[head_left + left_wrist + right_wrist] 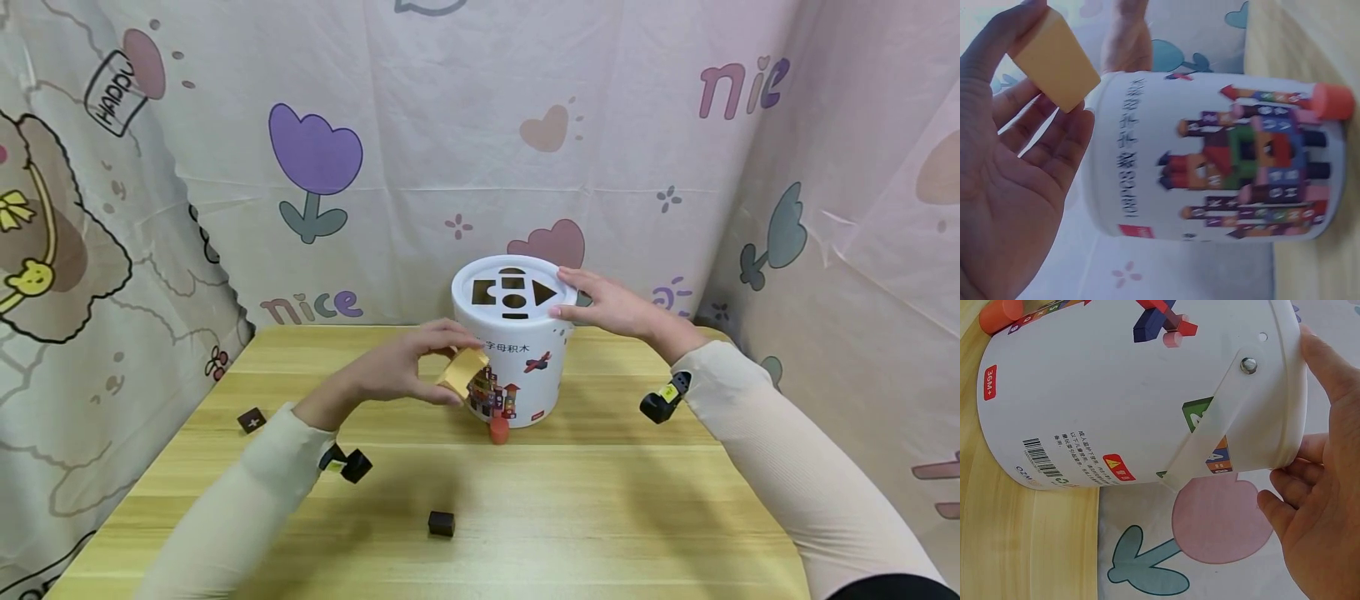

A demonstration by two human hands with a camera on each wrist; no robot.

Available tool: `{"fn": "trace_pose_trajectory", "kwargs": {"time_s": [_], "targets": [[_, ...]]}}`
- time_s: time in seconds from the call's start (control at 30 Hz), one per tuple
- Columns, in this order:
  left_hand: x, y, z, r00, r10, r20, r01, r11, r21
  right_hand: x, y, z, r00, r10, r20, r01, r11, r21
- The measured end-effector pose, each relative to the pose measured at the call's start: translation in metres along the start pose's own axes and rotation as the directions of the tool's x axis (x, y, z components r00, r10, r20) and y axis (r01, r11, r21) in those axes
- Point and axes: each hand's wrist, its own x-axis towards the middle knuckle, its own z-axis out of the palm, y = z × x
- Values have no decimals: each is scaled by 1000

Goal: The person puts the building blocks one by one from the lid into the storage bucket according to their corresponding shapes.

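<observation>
A white shape-sorter bucket (pixel 517 367) stands at the back middle of the wooden table (pixel 600 517); its lid (pixel 513 290) has cut-out shape holes. My left hand (pixel 408 367) pinches a yellow wooden block (pixel 463 371) just left of the bucket wall; the left wrist view shows the block (pixel 1055 59) between thumb and fingertips beside the printed bucket (pixel 1210 156). My right hand (pixel 607 307) grips the rim of the lid on its right side, thumb on top (pixel 1329 369) and fingers under the rim. An orange-red cylinder (pixel 499 430) lies against the bucket's base.
A dark cube (pixel 442 523) lies on the table in front. Another dark block (pixel 252 420) with a white mark lies near the left edge. Patterned curtains (pixel 225 167) close in the table at the back and both sides.
</observation>
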Motion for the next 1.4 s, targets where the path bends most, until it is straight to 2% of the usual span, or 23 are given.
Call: {"fn": "trace_pose_trajectory", "kwargs": {"time_s": [0.2,0.37,0.53,0.9,1.13,1.27,1.4], "targets": [[12,8,-20,999,1,-42,4,994,108,0,0,0,1000,-3,4,3,1000,-8],[24,12,-34,998,-7,-60,15,990,140,-1,-1,0,1000,-2,5,2,1000,-13],[37,13,-45,993,-82,-82,95,982,165,-1,-1,0,1000,11,9,-11,1000,-7],[63,-5,-60,975,-201,-98,220,941,256,0,-2,-1,1000,9,21,-9,1000,-29],[81,-19,-65,951,-294,-91,308,915,262,1,-2,0,1000,10,20,-9,999,-48],[91,-27,-64,941,-327,-88,339,907,252,1,-2,0,1000,3,9,-3,999,-48],[97,-37,-62,938,-337,-81,346,900,266,1,0,0,1000,-5,8,5,999,-53]]}}
